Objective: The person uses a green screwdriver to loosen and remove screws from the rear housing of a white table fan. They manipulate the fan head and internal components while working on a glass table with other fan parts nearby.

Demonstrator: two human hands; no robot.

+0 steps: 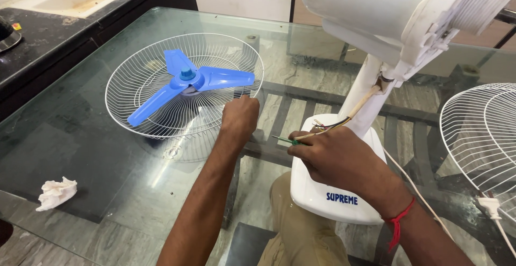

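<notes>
Two hands at work on a dismantled white pedestal fan over a glass worktop.

At far left a crumpled white rag (56, 192) lies on the glass worktop (97, 153); beyond it a white wire fan guard (134, 91) rests dish-up with the blue three-blade fan blade (185, 83) lying inside it. The left hand (239, 116) is curled loosely at the guard's near rim, fingers folded in, and whether it actually pinches the wire I cannot tell. The right hand (336, 158) is closed on a thin green-handled tool (285, 140), beside the loose wires (333, 125) hanging from the fan stem (365, 96), above the white fan base (322, 193). A second wire guard (478, 131) lies at far right.
</notes>
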